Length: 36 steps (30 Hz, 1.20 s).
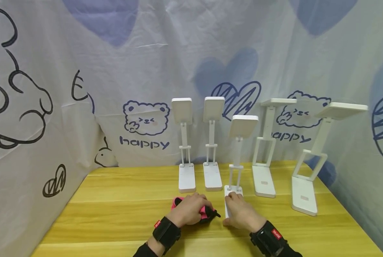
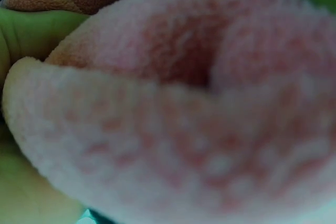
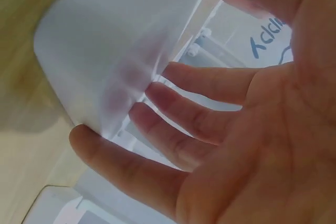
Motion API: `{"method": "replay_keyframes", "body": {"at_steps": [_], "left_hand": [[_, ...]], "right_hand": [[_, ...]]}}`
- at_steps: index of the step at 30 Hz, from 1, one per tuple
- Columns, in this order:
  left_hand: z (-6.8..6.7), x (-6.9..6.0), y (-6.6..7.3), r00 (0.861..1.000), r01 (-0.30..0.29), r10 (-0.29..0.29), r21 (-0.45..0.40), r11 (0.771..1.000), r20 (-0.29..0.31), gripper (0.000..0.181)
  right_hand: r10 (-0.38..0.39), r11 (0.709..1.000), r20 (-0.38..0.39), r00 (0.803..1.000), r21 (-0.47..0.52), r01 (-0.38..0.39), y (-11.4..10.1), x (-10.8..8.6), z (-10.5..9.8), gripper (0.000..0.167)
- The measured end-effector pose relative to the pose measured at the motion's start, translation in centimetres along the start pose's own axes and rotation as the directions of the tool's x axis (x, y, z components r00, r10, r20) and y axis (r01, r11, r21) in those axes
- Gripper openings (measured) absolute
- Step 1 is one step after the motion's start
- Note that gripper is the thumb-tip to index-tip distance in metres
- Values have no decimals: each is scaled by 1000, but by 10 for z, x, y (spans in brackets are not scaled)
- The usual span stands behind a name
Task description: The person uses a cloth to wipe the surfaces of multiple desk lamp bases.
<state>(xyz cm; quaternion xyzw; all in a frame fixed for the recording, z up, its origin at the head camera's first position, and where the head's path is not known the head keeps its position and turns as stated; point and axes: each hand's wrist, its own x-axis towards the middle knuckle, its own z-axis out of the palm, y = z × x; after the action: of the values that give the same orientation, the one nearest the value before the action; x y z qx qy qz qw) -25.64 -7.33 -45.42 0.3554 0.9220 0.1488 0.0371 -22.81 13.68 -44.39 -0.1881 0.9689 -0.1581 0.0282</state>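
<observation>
My left hand (image 1: 190, 210) grips a pink and black cloth item (image 1: 207, 214) on the table, its dark pointed end sticking out to the right. In the left wrist view fuzzy pink fabric (image 2: 173, 145), close and blurred, fills most of the picture, with fingers at its left. Just right of that, my right hand (image 1: 242, 213) holds the base of the nearest white folding lamp (image 1: 244, 126), partly covering it. The right wrist view has several fingertips of this hand (image 3: 226, 124) along the edge of the white base (image 3: 110, 40). The lamp stands upright with its panel raised.
Two white lamps (image 1: 186, 177) (image 1: 212, 176) stand behind and to the left. Two more (image 1: 263, 182) (image 1: 304, 196) stand at the right, panels tilted flatter. A printed cloth (image 1: 146, 71) hangs behind the yellow wooden table (image 1: 114, 207) and along both sides.
</observation>
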Motion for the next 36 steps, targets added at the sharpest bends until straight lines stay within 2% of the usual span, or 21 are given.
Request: {"method": "replay_keyframes", "body": {"at_steps": [8,18,36], "left_hand": [[0,-1,0,1000,-4,4,7,1000,-3,30],[2,0,-3,1000,-11,11,21,1000,-13,25],[2,1,0,1000,3,-3,27,1000,0,27]], "right_hand": [[52,997,2,999,53,-52,11,7,3,66],[27,997,-31,999,75,-25,32,26,2,70],[39,995,-3,999,94,-39,58,66,-7,73]]}}
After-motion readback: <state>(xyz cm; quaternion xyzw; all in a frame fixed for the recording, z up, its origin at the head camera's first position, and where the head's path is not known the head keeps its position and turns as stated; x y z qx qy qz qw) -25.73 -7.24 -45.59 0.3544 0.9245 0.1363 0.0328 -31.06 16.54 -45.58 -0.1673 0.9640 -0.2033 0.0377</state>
